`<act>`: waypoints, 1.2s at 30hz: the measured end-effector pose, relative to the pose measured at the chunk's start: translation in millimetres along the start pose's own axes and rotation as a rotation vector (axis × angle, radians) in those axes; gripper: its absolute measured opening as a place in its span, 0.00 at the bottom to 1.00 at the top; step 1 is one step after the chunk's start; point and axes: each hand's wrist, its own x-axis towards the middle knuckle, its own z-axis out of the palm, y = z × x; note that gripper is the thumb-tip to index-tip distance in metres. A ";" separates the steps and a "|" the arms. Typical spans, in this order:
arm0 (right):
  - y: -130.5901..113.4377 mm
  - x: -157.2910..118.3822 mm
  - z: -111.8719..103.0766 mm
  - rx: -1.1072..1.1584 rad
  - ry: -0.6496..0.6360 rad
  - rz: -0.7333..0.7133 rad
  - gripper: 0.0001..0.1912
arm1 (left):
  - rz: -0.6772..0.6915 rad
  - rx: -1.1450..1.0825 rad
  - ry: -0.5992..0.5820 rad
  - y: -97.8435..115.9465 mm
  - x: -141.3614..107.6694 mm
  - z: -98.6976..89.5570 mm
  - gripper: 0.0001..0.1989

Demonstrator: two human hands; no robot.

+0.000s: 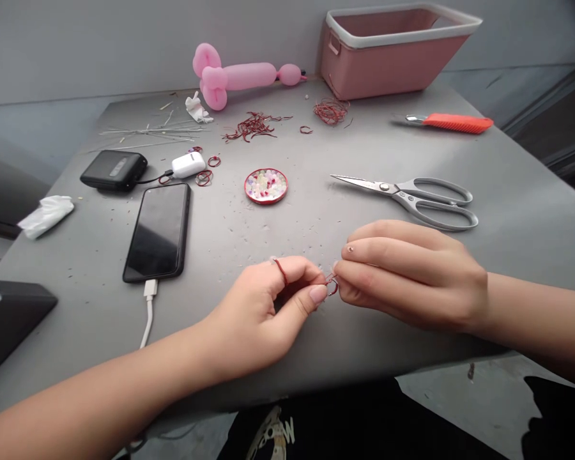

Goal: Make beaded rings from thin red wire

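Between my two hands is a small dark-red wire ring, close to the table's front edge. My left hand pinches one side of it between thumb and index finger; a red band circles that index finger. Closed fingertips of my right hand grip the other side, where thin wire shows; the exact hold is hidden behind the fingers. Beyond the hands lies a round red-rimmed dish of small pale and red beads. Grey-handled scissors lie just past my right hand, blades pointing left.
A phone with a white cable, a black power bank and a white earbud case lie left. Red wire scraps, a wire coil, a pink balloon, a pink bin and a red-handled cutter are behind.
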 end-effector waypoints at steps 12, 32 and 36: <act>-7.0 12.3 -0.2 0.499 -0.188 0.290 0.08 | -0.061 -0.303 -0.063 -2.3 -2.6 5.0 0.06; -13.2 7.7 -9.3 0.575 -0.238 0.258 0.08 | 0.256 0.238 -0.021 -6.0 -0.1 -3.4 0.08; -14.2 5.3 -5.1 0.541 -0.183 0.207 0.07 | 0.306 0.304 -0.034 -7.5 -0.8 -2.4 0.08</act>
